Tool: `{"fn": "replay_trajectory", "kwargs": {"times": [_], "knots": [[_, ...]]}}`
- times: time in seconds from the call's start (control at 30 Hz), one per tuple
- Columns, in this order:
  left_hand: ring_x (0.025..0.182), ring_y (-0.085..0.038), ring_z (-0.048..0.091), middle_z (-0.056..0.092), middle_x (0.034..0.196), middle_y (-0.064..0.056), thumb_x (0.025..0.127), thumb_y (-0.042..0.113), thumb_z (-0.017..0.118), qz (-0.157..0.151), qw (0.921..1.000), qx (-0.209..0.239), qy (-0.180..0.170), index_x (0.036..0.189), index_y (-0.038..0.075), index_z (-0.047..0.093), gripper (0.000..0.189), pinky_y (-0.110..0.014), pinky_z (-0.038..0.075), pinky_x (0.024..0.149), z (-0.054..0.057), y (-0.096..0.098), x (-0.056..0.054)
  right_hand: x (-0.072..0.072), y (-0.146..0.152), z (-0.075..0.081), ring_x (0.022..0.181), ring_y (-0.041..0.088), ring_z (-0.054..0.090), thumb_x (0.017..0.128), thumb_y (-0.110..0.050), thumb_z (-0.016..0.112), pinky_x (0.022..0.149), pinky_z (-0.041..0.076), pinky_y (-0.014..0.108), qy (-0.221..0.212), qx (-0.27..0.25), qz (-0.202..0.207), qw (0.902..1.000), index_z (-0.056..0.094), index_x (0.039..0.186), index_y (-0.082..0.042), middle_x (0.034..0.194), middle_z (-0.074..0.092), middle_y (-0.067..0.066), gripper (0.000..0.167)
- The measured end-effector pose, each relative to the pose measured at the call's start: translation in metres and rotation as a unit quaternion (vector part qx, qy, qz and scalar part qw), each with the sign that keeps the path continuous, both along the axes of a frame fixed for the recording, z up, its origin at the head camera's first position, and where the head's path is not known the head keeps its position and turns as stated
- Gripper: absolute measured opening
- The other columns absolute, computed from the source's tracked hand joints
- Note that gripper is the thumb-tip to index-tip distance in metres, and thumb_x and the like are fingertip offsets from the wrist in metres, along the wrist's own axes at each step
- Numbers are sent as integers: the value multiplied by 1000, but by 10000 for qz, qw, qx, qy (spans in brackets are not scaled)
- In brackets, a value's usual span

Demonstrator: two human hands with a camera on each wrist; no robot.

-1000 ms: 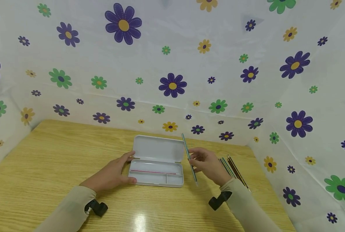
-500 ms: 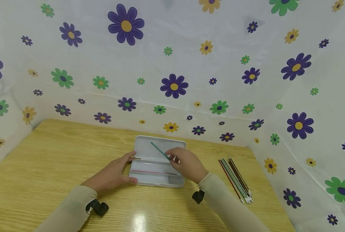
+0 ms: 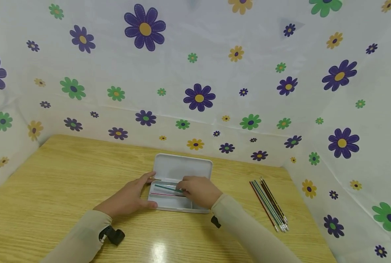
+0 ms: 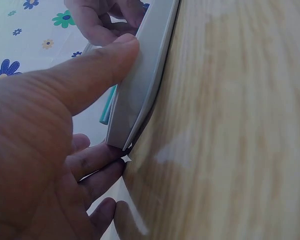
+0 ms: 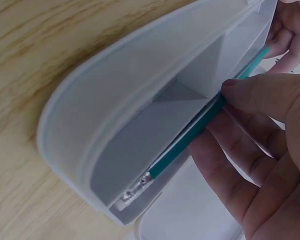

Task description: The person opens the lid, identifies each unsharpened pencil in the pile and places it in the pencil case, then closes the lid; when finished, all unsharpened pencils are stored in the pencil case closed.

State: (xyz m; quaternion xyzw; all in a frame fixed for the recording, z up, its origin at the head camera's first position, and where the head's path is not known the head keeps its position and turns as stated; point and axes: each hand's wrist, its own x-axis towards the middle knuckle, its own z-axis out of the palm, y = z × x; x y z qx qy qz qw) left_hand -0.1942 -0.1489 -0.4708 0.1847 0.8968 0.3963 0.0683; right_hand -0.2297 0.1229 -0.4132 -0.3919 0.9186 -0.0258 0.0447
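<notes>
One green pencil (image 5: 182, 144) between right thumb (image 5: 262, 92) and fingers (image 5: 217, 167)

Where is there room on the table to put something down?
The table is bare left of the left hand, and in front of the open case, between the two sleeves. There's also a patch between the case and the pencil bunch. It's crowded around the case, where the right hand holds a green pencil.

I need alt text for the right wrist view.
The right hand pinches a slim green pencil, silver-banded at its eraser end, at an open, divided, oblong white case on a pale wooden table. Part of the left hand shows at upper right.
</notes>
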Motion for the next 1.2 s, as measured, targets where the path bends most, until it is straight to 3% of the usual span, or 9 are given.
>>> {"fn": "replay_trajectory", "kwargs": {"times": [0.27, 0.83, 1.03, 1.2], "knots": [[147, -43, 38, 50, 155, -15, 81, 54, 85, 7, 10000, 49, -24, 164, 11, 22, 113, -64, 29, 119, -1, 2, 0, -4, -6, -2, 81, 4, 57, 101, -16, 69, 81, 54, 22, -179, 247, 26, 9995, 77, 117, -22, 100, 69, -10, 19], [146, -42, 39, 49, 155, -17, 82, 52, 85, -31, 10000, 9, -27, 164, 10, 23, 111, -63, 30, 119, 1, 1, -1, -11, -2, -7, 91, 2, 61, 101, -11, 67, 89, 55, 22, -510, -30, 205, 9985, 77, 117, -19, 109, 71, -7, 21], [146, -43, 39, 50, 154, -18, 82, 52, 85, -13, 10000, -14, -24, 164, 10, 23, 111, -65, 29, 119, 1, -1, 0, -4, 11, -1, 87, 2, 60, 99, -19, 71, 83, 55, 21, -407, -202, 3, 9990, 76, 119, -19, 110, 69, -7, 20], [147, -43, 39, 50, 154, -18, 82, 52, 85, -31, 10000, 32, 31, 164, 10, 22, 111, -64, 28, 119, 0, -1, 1, 10, 40, 10, 88, 6, 63, 100, -25, 71, 77, 56, 25, -157, -528, -368, 9978, 75, 119, -16, 109, 68, -6, 21]]}}
